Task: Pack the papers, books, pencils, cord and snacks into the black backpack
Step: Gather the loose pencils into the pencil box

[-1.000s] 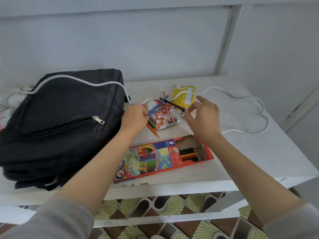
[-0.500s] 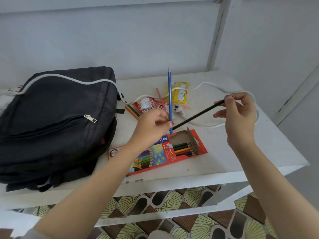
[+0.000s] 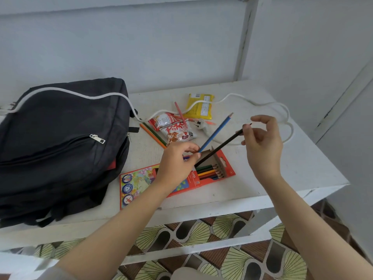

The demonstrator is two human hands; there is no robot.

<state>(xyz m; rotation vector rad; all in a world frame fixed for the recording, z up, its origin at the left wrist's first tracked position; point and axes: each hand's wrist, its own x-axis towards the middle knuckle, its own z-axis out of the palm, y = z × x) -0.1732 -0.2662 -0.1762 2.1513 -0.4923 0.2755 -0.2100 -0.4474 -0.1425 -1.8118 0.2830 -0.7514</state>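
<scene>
Left hand [image 3: 177,160] pinches a blue pencil [image 3: 215,132]; right hand [image 3: 262,142] pinches a black pencil [image 3: 222,146], its tip in the pencil box [image 3: 210,172]

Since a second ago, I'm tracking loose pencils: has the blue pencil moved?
Yes. The left hand carried the blue pencil from the red snack packet to the open end of the pencil box.

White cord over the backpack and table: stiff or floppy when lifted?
Probably floppy: the white cord drapes in loose curves over the backpack and yellow snack packet. Pulling it may drag that packet, since it lies across it.
</scene>
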